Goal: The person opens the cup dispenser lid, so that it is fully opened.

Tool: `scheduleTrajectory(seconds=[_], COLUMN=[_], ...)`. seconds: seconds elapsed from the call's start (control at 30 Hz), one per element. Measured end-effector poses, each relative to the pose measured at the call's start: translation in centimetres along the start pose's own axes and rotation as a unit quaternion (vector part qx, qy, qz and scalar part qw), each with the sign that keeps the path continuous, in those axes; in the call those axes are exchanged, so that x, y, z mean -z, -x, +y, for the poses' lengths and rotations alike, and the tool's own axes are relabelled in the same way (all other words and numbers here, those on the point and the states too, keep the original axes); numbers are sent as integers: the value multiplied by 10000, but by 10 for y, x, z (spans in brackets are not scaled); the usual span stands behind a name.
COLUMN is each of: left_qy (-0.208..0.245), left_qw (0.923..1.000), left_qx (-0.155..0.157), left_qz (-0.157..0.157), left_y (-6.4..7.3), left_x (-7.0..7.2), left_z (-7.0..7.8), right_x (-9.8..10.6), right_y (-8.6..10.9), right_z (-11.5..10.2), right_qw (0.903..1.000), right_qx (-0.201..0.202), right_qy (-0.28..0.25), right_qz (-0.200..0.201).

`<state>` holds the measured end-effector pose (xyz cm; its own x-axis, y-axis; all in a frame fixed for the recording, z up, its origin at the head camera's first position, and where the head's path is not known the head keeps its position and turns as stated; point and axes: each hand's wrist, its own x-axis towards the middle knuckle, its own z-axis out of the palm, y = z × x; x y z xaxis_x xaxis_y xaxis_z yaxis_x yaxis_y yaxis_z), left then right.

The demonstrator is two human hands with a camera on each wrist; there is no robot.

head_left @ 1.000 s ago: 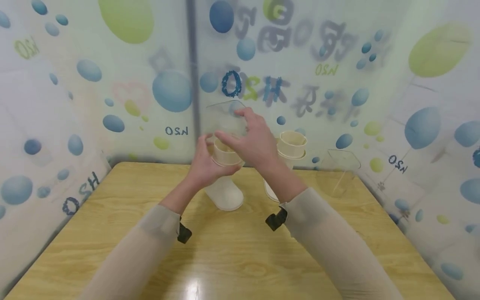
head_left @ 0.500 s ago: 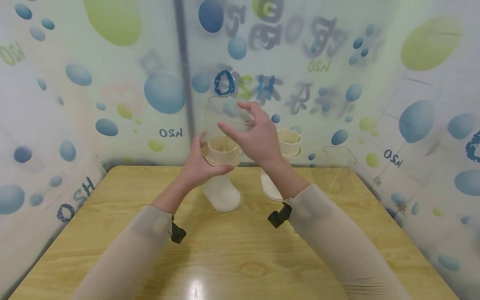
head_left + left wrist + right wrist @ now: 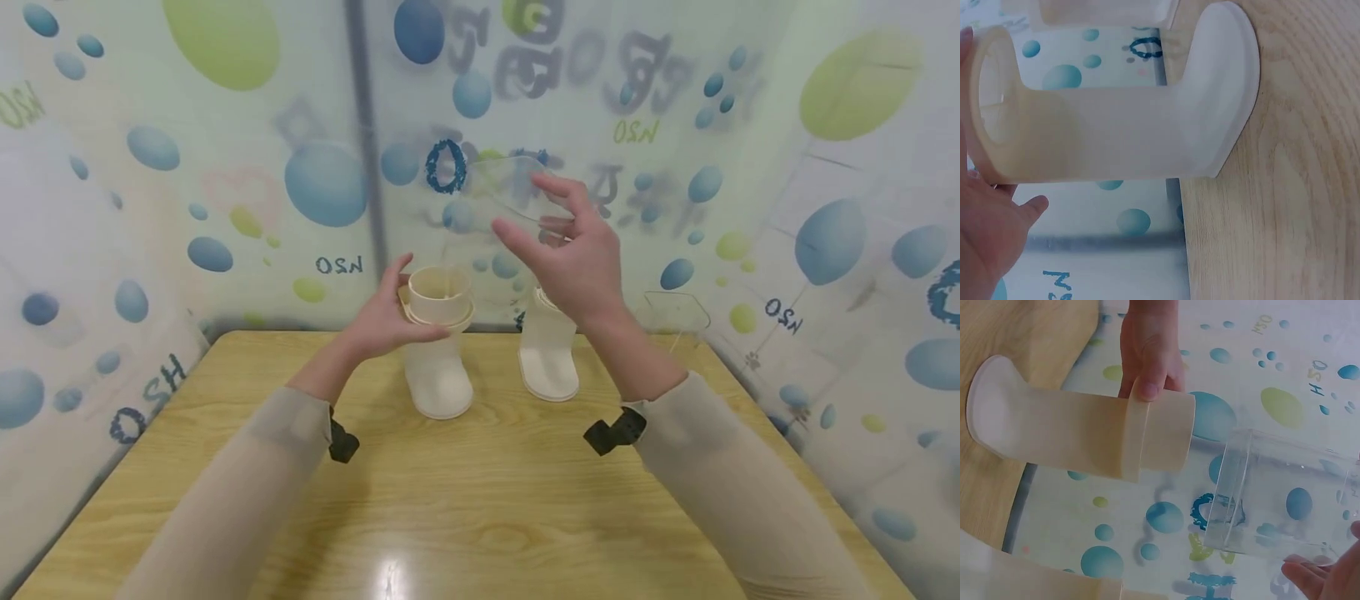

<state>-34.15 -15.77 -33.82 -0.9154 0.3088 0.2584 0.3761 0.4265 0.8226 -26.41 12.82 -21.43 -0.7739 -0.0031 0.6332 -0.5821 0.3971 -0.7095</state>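
My left hand [image 3: 372, 321] grips the top collar of a cream plastic stand [image 3: 440, 383], thumb in front and fingers round the far side. The stand is upright on the table, shaped like a boot, with a round open ring [image 3: 440, 296] on top. In my right hand [image 3: 581, 258] is a clear, square-sided plastic container [image 3: 1285, 494], raised above and to the right of that ring. The right wrist view shows a gap between container and ring. The left wrist view shows the stand's column [image 3: 1097, 134] and rounded foot [image 3: 1225, 81] sideways.
A second matching stand [image 3: 549, 358] is to the right, its top hidden behind my right hand. Another clear container [image 3: 678, 317] stands at the table's back right, partly behind my forearm. A patterned wall [image 3: 330, 208] rises close behind the wooden table [image 3: 480, 500].
My right hand has lifted the clear container up and right, away from the stand's ring, tilting it. My left hand keeps its grip on the stand, which remains on the table.
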Motion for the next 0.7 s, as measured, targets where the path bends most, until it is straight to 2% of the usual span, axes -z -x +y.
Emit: scheduleTrajectory(seconds=[0.17, 0.3, 0.37, 0.57, 0.7], left_qy=[-82, -3, 136, 306, 397], left_qw=[9996, 9997, 9997, 9950, 9922], left_qx=[94, 135, 211, 547, 604], left_qz=[-272, -213, -49, 776, 1018], left_y=[-1, 2, 4, 16, 19], left_x=[8, 8, 4, -17, -27], left_z=[-2, -3, -3, -4, -4], right_x=[11, 16, 18, 26, 36], right_y=[5, 11, 14, 23, 31], right_z=[5, 8, 10, 17, 20], right_qw=[10000, 9998, 9997, 9997, 9996], right_qx=[-59, -166, -225, -227, -264], right_qy=[-24, -27, -39, -24, 27], right_qz=[-17, -58, -60, 19, 80])
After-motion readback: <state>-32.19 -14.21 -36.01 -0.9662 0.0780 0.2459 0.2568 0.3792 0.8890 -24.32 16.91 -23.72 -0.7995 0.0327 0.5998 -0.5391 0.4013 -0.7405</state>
